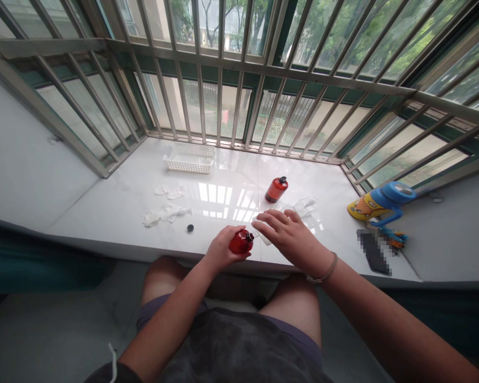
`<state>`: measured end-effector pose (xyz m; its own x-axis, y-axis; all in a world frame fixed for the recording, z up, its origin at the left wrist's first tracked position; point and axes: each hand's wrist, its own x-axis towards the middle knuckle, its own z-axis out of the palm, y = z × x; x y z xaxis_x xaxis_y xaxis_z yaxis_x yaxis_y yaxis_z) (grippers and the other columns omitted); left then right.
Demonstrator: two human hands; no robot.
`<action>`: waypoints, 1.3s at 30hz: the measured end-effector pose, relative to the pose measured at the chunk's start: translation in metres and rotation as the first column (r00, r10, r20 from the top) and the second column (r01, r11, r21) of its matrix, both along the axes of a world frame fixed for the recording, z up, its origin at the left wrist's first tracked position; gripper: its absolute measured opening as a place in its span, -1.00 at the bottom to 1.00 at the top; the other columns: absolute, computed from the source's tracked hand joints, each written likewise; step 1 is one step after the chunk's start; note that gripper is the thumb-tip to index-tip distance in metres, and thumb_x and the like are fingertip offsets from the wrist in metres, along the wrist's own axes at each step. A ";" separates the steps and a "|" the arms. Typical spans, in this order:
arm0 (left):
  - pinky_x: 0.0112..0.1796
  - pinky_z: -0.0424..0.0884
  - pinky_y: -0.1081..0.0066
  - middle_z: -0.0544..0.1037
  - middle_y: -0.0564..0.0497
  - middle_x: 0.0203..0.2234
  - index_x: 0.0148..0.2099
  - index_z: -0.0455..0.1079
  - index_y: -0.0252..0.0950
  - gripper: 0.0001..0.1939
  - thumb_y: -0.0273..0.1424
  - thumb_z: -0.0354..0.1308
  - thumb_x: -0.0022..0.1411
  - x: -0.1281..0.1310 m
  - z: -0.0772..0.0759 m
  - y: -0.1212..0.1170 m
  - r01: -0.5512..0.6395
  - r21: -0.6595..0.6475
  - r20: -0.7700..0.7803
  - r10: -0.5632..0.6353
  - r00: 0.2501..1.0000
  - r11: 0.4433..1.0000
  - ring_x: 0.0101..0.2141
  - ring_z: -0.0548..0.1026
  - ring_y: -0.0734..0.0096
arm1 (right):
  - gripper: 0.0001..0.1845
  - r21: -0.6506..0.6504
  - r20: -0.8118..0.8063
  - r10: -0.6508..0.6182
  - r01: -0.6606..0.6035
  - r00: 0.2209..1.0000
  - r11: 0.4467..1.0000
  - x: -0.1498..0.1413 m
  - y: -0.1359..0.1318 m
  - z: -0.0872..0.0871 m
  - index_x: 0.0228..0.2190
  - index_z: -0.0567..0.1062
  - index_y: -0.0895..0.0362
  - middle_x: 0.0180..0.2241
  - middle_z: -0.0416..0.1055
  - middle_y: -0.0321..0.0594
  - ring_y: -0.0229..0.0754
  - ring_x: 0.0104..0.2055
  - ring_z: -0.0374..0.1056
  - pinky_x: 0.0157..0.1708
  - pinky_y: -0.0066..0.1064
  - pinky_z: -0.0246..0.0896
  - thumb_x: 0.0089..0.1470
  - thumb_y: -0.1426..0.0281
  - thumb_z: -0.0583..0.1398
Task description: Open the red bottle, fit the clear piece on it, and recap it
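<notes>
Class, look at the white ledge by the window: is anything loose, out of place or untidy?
Yes. A small black cap lies alone on the ledge, apart from both red bottles; the bottle in the left hand looks uncapped. Crumpled white wipes lie scattered left of it.

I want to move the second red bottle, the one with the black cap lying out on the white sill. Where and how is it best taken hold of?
Grip the red bottle with the black cap around its round red body, coming from above on the near side. It lies tilted with the cap pointing away toward the window bars, so its widest part faces you; the narrow cap probably offers less hold.
</notes>
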<state>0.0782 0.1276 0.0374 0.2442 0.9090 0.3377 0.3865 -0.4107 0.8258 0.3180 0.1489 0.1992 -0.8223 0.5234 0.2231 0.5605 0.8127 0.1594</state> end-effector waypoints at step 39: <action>0.16 0.49 0.07 0.54 -0.06 0.13 0.35 0.30 -0.01 -0.14 -0.28 0.58 0.07 -0.001 0.000 0.001 -0.004 -0.016 0.028 0.004 1.000 1.000 0.11 0.54 0.05 | -0.50 0.106 0.063 0.068 -0.074 0.996 0.992 0.000 0.005 0.008 0.24 0.40 0.05 0.23 0.48 -0.10 0.05 0.28 0.29 0.14 -0.08 0.05 0.34 0.59 0.17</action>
<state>0.0768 0.1282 0.0370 0.2315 0.9151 0.3301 0.3647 -0.3962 0.8426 0.3179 0.1534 0.2071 -0.8701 0.4386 0.2248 0.4888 0.8261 0.2803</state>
